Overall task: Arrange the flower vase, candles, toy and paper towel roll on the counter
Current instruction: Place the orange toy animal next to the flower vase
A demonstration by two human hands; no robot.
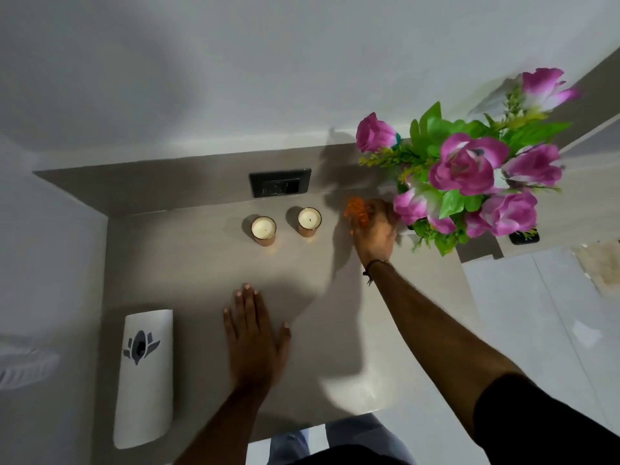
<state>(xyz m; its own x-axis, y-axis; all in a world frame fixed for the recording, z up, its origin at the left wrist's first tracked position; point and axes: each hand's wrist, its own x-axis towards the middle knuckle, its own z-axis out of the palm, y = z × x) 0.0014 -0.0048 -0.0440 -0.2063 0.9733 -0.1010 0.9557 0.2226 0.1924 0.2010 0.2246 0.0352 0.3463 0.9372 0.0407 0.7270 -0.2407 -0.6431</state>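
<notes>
Dim light is leaving my right hand [375, 229] motion-blurred, my arms are casting soft shadows across the counter [188, 263], and the wide lens is bending the edges.

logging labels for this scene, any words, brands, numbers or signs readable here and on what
No readable text anywhere.
paper towel roll: a dark flower-like emblem only, no letters.
wall socket plate: any markings are too dark and blurred to read.
candles: no label visible on their holders.
dark item behind the flowers: too hidden to tell.
</notes>
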